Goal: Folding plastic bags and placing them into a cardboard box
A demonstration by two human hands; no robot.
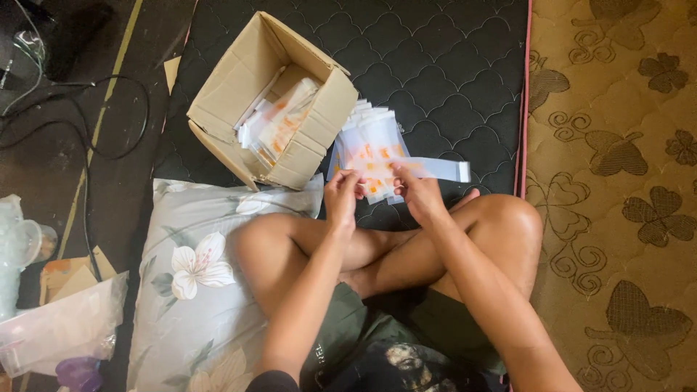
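Observation:
I sit cross-legged on a dark quilted mat (435, 65). My left hand (341, 197) and my right hand (415, 190) both grip a small clear plastic packet with orange print (376, 178), held just above my knees. A long pale strip (443, 169) sticks out to the right from it. Behind the packet lies a fanned pile of similar packets (370, 131) on the mat. To the left of the pile stands an open cardboard box (239, 80), tilted, with more of the same packets (279, 120) inside.
A floral pillow (192, 290) lies by my left knee. Black cables (87, 131) run over the dark floor at left, with clear plastic bags (62, 327) and cups (18, 247) near the left edge. A tan patterned quilt (617, 196) covers the right side.

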